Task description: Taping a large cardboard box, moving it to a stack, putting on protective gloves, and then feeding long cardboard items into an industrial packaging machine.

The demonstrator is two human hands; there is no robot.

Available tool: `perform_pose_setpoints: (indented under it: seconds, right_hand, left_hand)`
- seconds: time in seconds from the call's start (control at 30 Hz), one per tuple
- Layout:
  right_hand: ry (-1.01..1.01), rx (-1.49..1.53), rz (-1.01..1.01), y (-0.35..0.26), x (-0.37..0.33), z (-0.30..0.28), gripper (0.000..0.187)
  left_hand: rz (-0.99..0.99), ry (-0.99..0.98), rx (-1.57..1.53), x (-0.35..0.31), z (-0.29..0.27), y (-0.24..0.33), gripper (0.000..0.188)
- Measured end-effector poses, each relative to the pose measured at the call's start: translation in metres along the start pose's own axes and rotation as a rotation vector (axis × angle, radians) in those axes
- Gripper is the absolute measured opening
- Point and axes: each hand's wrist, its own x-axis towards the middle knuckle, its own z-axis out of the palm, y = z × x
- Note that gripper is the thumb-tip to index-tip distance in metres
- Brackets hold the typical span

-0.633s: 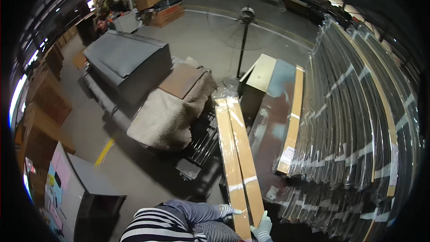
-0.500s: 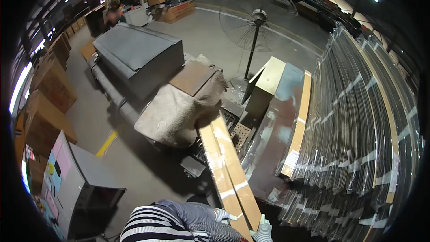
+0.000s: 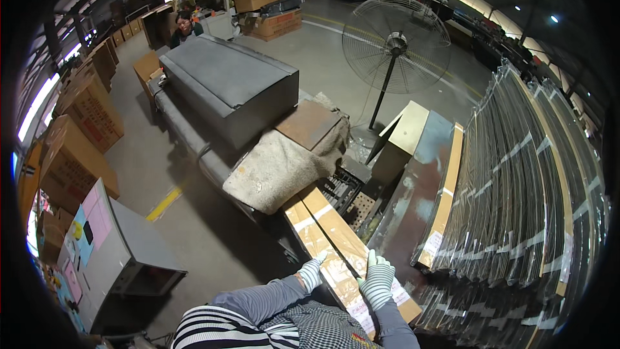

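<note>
Two long, narrow cardboard packages (image 3: 329, 226) lie side by side in front of me, wrapped in clear film with white tape bands. A dark gap runs between them, and pale labels mark their near ends. Their far ends are hidden beneath a grey-beige felt cover (image 3: 268, 171). My left hand (image 3: 312, 273), in a striped glove, is closed around the outer edge of the left package. My right hand (image 3: 378, 279), gloved alike, grips the right package from above, its thumb by the gap. Fingertips under the edges are hidden.
To the right stand many film-wrapped flat panels (image 3: 504, 187) beside a worn metal bench (image 3: 394, 213). A large pedestal fan (image 3: 396, 42) is beyond. Ahead is a dark grey machine housing (image 3: 226, 77), with a person (image 3: 186, 29) behind it. A grey cabinet (image 3: 123, 252) stands at left.
My view has shifted, bringing both forearms into sight. My hands have moved forward, and the packages have slid away from me toward the felt cover. Their labelled near ends now show.
</note>
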Motion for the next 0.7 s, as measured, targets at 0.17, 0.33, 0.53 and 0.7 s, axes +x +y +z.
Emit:
perform_pose_setpoints:
  seconds: [0.17, 0.33, 0.53, 0.7]
  right_hand:
    - [0.106, 0.081, -0.044, 0.003, 0.025, -0.004, 0.059]
    - [0.256, 0.206, -0.235, -0.020, 0.092, -0.016, 0.061]
    - [0.685, 0.081, -0.076, -0.008, 0.025, -0.242, 0.040]
    - [1.321, -0.089, 0.369, 0.085, -0.114, -0.323, 0.058]
  left_hand:
    - [-0.039, -0.088, -0.076, 0.011, 0.008, 0.011, 0.053]
    - [-0.183, -0.224, -0.308, 0.066, -0.022, 0.073, 0.070]
    - [0.225, -0.057, -0.013, 0.194, -0.029, 0.102, 0.051]
    - [-0.045, -0.163, 0.384, 0.170, 0.036, 0.050, 0.039]
